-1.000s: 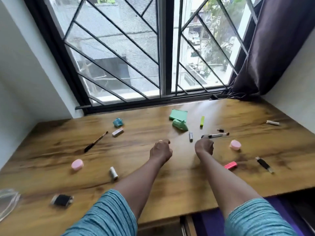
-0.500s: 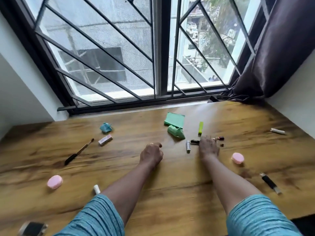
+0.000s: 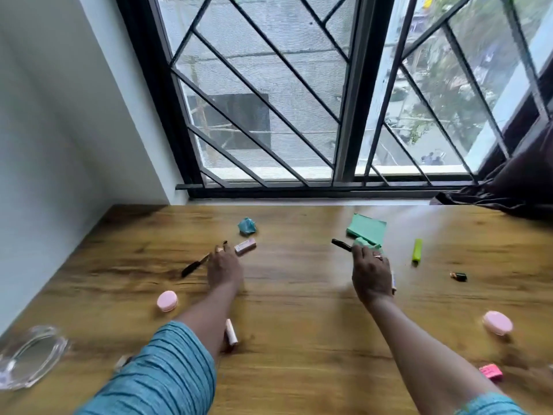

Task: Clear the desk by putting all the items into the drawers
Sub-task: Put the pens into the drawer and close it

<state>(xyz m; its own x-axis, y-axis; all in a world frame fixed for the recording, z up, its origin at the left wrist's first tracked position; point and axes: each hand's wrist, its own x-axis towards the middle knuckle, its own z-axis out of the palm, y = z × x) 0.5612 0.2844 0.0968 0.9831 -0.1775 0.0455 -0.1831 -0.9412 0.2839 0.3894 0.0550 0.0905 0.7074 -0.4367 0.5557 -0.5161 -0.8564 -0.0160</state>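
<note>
Nearest, left of the left sleeve [image 3: 167,369], sits a glass dish [image 3: 27,357]. An elbow swung wide on the pull-back could shove it, and glass would not forgive a fall. A white tube [image 3: 231,332] lies against or just beside the left forearm and would likely roll if the arm drags. Right of the right forearm lie a pink block [image 3: 490,372] and a compact [image 3: 497,322].

The left hand [image 3: 224,265] lies over a brush [image 3: 194,266], fingertips at its handle; I cannot tell whether they have closed on it. The right hand [image 3: 372,274] grips a black pen [image 3: 341,245], and a pale stick seems tucked along its outer edge. Two thin things in one fist may slip on the way to the drawers, which are out of view.

Just past the left fingertips lies a pink tube [image 3: 245,246], and past the right knuckles a green pouch [image 3: 366,232].

The widest free strip of worktop [image 3: 299,324] runs between the forearms. A wall closes the left side and the window sill the far side; the front edge is hidden.
</note>
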